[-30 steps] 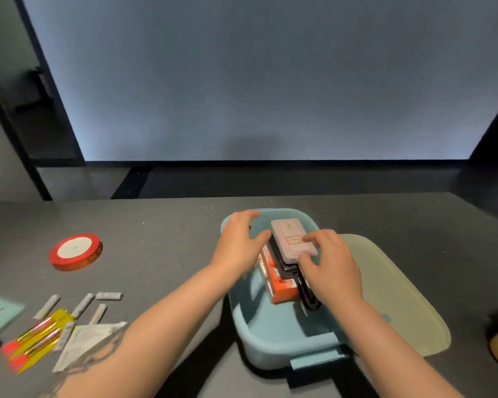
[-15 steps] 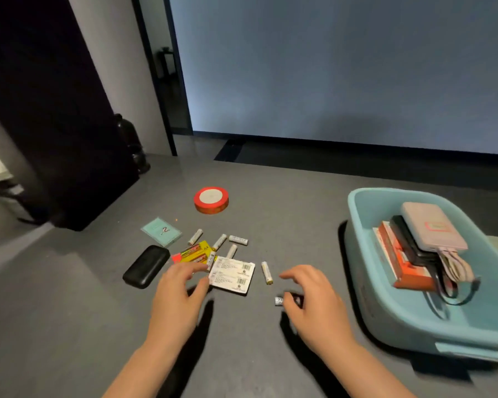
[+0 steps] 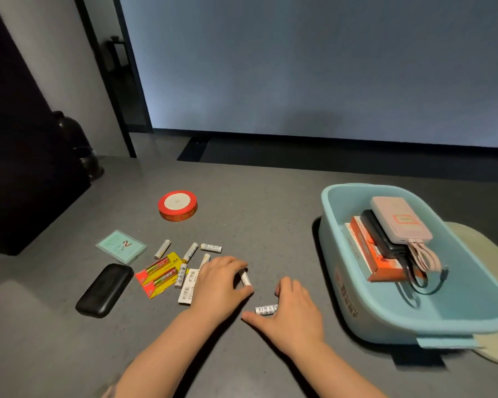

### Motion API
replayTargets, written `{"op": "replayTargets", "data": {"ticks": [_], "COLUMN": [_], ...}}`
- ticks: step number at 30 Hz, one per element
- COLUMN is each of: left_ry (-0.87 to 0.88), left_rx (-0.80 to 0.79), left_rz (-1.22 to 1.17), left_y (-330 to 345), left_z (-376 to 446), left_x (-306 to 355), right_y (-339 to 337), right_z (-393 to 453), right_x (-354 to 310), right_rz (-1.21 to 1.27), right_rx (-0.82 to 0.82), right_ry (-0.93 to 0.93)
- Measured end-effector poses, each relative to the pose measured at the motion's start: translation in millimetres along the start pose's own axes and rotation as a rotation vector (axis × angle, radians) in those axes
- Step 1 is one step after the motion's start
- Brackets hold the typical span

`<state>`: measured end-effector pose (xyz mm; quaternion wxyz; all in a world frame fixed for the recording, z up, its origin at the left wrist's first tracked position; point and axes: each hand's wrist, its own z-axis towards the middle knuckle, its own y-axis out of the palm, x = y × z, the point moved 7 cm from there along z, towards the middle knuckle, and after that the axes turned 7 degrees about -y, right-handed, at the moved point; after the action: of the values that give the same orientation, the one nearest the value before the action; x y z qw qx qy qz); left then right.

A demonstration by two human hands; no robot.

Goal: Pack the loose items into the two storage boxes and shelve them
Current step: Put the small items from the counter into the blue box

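From the head view, my left hand sits just left of the frame's centre, fingers curled round a white battery whose long axis runs up and down the frame. My right hand lies just right of it. Thumb and fingers bracket a second battery that lies crosswise, left to right. I cannot tell whether I am pinching it yet or only touching it.

The blue box stands to the right, nearer my right hand, so I judge both batteries must travel rightward over its near wall. It already holds a pink power bank stacked on a black one and an orange carton.

More loose batteries, a yellow battery pack, a black case, a green card and a red tape roll lie at centre left on the grey table. Behind it stands a pale wall, with a dark doorway at upper left.
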<state>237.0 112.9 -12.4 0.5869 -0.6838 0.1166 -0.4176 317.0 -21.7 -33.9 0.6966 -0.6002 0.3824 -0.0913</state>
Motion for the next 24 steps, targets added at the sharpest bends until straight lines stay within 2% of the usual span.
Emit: {"op": "replayTargets", "data": {"ticks": [14,20,24], "left_ry": [0.041,0.093,0.202], "left_rx": [0.075,0.303,0.265], "left_rz": [-0.088,-0.326,-0.469], "left_y": [3,-57,-73], "left_z": [-8,-14,-11], "left_x": [4,49,112], "right_y": [-13,-101,-186], "right_z": [-5,-34,-62], "right_x": [0,-3,30], "right_rz": [0.201,0.405,0.466], "right_rx": [0.100,0.310,0.506], "right_ry": [-0.080,-0.161,-0.164]}}
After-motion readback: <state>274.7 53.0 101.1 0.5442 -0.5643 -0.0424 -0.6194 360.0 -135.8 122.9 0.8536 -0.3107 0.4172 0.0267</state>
